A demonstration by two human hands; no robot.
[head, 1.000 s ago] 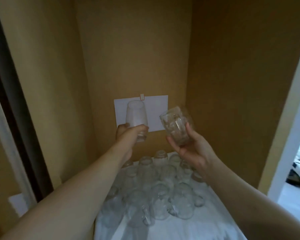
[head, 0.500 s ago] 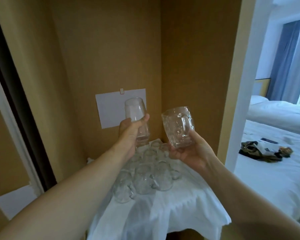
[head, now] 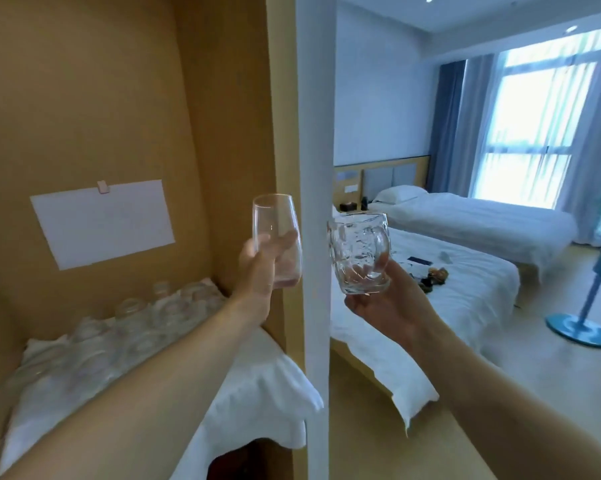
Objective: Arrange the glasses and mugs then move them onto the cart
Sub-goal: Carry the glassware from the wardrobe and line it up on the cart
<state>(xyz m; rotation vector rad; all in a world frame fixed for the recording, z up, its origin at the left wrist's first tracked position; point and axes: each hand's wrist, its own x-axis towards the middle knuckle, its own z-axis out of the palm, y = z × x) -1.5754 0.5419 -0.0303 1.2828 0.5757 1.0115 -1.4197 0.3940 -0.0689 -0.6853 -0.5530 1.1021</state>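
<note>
1. Left hand [head: 261, 268] grips a smooth clear glass [head: 274, 237] round its lower half. Glass is upright, rim up, raised in front of the white door frame [head: 314, 168].
2. Right hand [head: 382, 299] holds a dimpled clear glass mug [head: 359, 252] from below, fingers curled round its base and side. Mug is upright, just right of the glass, not touching it.
3. More glasses [head: 132, 327] stand packed together on a white cloth [head: 264, 393] in the wooden alcove, lower left, partly behind the left forearm. Blurred; can't count them.
4. White paper sheet [head: 101, 223] clipped to the alcove back wall. No writing readable on it.
5. Through the doorway: two beds [head: 465, 216] with white linen, small dark items on the nearer one.
6. Blue floor fan [head: 583, 327] at far right, curtained window [head: 534, 116] behind.
7. No brands or labels legible anywhere.
</note>
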